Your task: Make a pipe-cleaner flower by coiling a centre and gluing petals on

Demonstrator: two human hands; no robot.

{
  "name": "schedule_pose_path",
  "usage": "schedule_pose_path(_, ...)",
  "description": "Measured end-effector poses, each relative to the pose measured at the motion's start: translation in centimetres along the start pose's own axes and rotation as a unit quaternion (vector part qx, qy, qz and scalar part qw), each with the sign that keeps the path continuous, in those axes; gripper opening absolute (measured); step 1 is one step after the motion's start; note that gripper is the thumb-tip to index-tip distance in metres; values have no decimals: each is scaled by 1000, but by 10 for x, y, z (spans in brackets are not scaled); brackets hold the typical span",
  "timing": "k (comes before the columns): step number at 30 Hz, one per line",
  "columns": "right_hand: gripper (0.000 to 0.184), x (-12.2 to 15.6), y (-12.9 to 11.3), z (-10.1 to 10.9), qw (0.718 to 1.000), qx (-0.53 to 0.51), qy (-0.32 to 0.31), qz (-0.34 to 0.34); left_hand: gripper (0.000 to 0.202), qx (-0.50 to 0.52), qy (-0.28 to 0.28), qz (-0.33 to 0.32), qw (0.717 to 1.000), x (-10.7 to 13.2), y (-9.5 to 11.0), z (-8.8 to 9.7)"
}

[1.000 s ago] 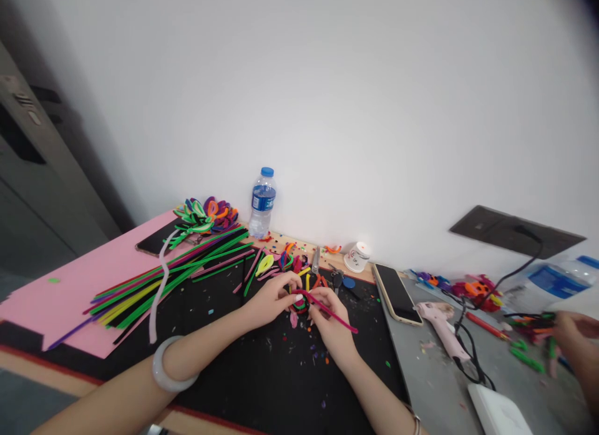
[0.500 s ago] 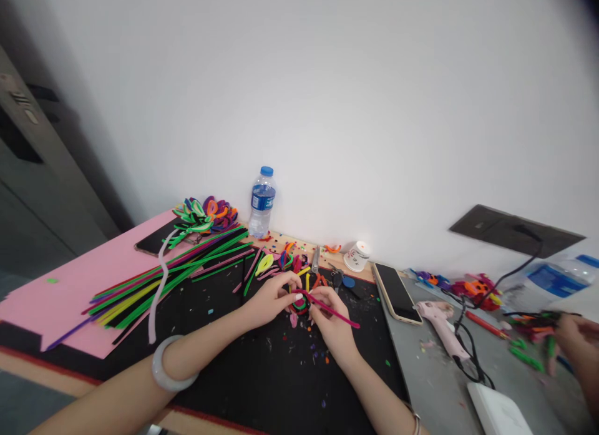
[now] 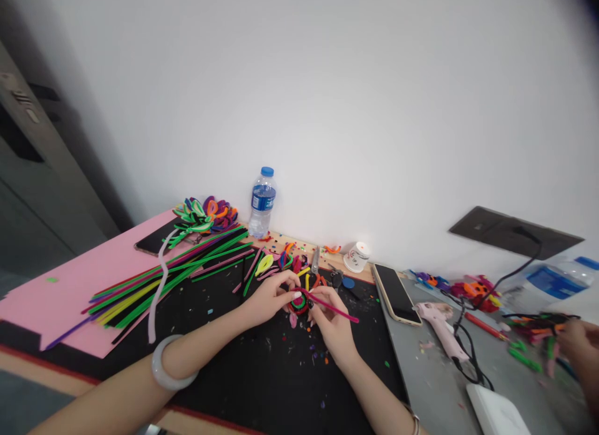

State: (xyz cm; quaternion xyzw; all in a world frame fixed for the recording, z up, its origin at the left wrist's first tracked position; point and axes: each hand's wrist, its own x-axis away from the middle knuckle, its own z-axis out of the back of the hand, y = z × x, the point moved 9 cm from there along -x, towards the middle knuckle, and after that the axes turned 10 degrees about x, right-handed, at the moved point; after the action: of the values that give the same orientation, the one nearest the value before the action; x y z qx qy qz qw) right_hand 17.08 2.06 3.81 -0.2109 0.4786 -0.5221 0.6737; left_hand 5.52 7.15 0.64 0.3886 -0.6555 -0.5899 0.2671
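Between my two hands runs a magenta pipe cleaner (image 3: pixel 344 314), its free end sticking out to the lower right. My left hand (image 3: pixel 276 296) pinches it near one end, thumb against fingers. My right hand (image 3: pixel 333 319) grips it further along, fingers curled round it. Just under the fingertips is a small coiled piece (image 3: pixel 298 303) in green, red and black, partly hidden by the hands. Beyond them lie short cut bits and a yellow-green loop (image 3: pixel 264 264) of pipe cleaner. Scissors (image 3: pixel 316 259) rest behind my fingers.
Left are long pipe cleaners (image 3: pixel 154 285) on pink card (image 3: pixel 70 279) and finished loops (image 3: pixel 206 213). A water bottle (image 3: pixel 262 204) and paper cup (image 3: pixel 357 256) stand by the wall. Right lie a phone (image 3: pixel 397 293) and glue gun (image 3: pixel 444 335); another person's hand (image 3: pixel 580 341) works at the far right.
My hands stay almost in place, still holding the magenta pipe cleaner; my right fingers have shifted very slightly. The other person's hand at the right has moved a little.
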Motion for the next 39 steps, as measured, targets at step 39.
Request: schedule_pose_path(39,15,6,28,-15,985,-113,-47,-121,38,-284,-14,-89,955,9,21,-9)
